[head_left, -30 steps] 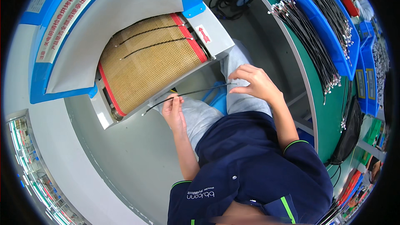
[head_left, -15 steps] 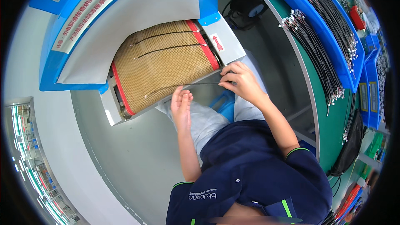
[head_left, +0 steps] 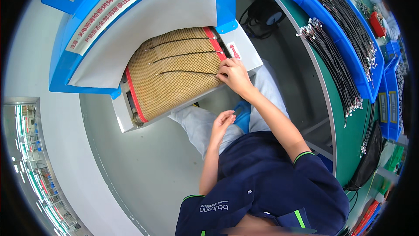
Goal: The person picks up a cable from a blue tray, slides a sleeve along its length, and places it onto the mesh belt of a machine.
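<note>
Grey flooring is spreading below the person's navy shirt and pale trousers. Closest in, the left hand is hovering before the lap, its fingers half curling, slightly parted and holding nothing. Farther out, the right hand is reaching over the near edge of a tan mesh belt with red borders; its fingers are bunching narrowly and seem to be pinching the right end of the nearest black cable, though they are hiding its tip. That cable is lying along the belt, apart from the middle black cable and the farthest black cable. Behind, a blue-and-white machine hood is arching over the belt. Off right, a green tabletop is carrying a loose cable bundle beside a blue tray holding more.
</note>
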{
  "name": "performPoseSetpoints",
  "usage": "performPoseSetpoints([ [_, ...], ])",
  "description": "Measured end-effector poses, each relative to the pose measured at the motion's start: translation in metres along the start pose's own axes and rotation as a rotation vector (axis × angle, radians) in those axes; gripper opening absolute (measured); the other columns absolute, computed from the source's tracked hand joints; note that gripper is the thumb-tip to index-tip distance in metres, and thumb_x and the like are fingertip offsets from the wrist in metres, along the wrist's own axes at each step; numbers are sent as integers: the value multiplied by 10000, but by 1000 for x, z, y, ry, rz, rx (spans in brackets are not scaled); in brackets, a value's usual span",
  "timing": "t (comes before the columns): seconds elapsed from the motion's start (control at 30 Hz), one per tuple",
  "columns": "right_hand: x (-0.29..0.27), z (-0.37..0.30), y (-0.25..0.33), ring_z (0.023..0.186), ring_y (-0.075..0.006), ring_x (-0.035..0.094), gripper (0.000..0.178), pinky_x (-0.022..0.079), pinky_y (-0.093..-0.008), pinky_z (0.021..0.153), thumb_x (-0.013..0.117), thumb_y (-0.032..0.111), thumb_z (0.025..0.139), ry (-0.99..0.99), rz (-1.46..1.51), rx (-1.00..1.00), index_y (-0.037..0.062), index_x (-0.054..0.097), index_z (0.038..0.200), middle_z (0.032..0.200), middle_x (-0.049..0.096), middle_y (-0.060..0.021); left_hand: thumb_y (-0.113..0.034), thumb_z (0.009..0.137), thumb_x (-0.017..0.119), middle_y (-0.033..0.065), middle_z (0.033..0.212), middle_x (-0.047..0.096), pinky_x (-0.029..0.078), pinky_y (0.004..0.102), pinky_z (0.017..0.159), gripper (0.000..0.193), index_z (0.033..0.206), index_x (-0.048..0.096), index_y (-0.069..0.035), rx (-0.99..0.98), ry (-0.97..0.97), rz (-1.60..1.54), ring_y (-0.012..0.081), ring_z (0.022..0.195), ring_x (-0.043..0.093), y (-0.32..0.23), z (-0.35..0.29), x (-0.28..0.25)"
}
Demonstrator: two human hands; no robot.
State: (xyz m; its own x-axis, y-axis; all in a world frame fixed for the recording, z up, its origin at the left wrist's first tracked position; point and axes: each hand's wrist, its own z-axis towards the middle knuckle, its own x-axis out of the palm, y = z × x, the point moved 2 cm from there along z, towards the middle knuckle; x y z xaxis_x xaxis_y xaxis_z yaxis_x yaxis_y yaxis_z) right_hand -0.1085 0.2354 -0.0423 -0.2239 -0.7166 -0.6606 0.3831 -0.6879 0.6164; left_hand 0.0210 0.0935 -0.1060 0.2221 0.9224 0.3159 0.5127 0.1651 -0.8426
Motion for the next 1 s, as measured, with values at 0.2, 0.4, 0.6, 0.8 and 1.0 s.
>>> performPoseSetpoints([
  [0.2,-9,-2,-3,875,-248,513,157,423,-363,783,726,154,648,-18,-25,14,77,647,759,873,558,-42,-135,895,570,79,999,615,458,244,824,265,1130,556,-11,-6,16,25,117,894,576,1,1,2],
  [0.4,-97,-6,15,898,-252,541,152,442,-343,791,719,129,698,-148,-43,80,68,644,816,905,590,-67,-120,893,572,82,998,618,462,245,825,259,1128,556,-11,-18,8,12,121,890,580,3,-3,-6],
  [0.6,-238,-38,19,876,-256,557,90,443,-351,790,657,87,749,-527,-472,369,50,660,831,886,626,-91,-116,893,576,72,963,629,468,225,801,251,1120,562,-10,-53,-28,28,103,864,583,6,-1,-8],
  [0.8,-290,-85,-24,878,-293,541,127,437,-364,806,647,106,775,-565,-802,641,75,656,898,907,607,-113,-119,889,583,70,957,631,468,219,792,251,1116,566,-12,-65,-31,26,99,861,584,4,0,-6],
  [1.0,-287,-90,-34,851,-310,526,96,431,-381,785,645,102,774,-521,-860,713,58,616,854,868,579,-126,-124,886,589,69,952,629,465,219,794,256,1115,566,-14,-63,-37,24,100,855,581,2,-3,-6],
])
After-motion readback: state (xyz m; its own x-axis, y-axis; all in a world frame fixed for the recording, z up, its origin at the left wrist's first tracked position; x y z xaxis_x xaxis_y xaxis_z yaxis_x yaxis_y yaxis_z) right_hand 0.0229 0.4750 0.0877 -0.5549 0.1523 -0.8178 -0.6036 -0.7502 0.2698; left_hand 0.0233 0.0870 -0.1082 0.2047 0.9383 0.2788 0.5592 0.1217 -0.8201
